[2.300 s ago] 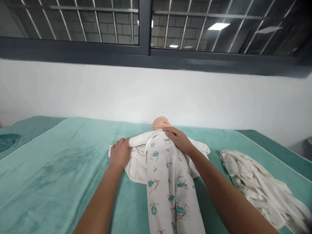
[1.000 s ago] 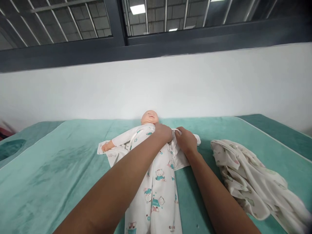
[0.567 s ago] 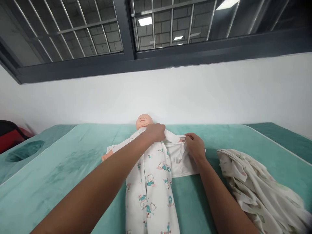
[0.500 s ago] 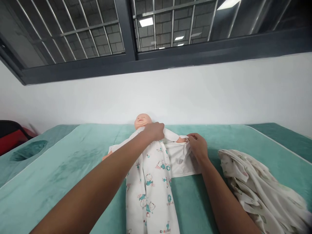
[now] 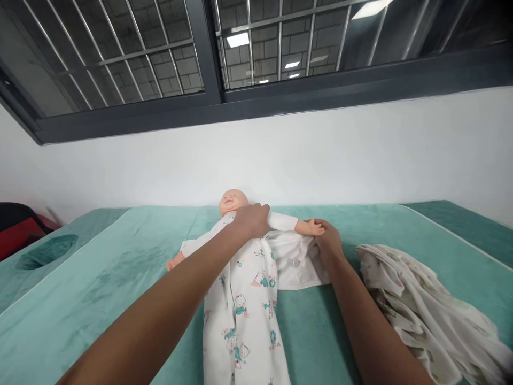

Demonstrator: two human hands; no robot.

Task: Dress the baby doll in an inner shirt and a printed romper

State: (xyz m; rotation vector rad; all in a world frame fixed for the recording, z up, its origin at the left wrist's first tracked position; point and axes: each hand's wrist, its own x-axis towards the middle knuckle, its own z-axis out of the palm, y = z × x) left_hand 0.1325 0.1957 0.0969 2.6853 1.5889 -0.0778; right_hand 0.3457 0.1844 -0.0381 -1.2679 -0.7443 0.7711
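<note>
A baby doll (image 5: 233, 202) lies face up, head toward the wall, in a white garment printed with teal and pink figures (image 5: 240, 299). My left hand (image 5: 253, 220) is closed on the garment's sleeve near the doll's shoulder, its fingertips partly hidden. At the end of that sleeve the doll's hand (image 5: 310, 228) and forearm are bare. My right hand (image 5: 328, 238) has its fingers closed at the doll's hand, partly behind it. A plain white flap of cloth (image 5: 298, 267) spreads under the arm. The doll's other arm (image 5: 176, 260) stretches out left, partly behind my left forearm.
A crumpled white patterned cloth (image 5: 417, 299) lies right of my right forearm. The teal padded surface (image 5: 120, 278) has a round hollow (image 5: 48, 251) at left, near a red and black object (image 5: 20, 230). A white wall (image 5: 280, 155) and barred window stand behind.
The doll's hand and forearm now show beyond the sleeve, reaching further right. The white cloth edge pinched by my right hand has dropped below the arm. My left hand stays near the shoulder.
</note>
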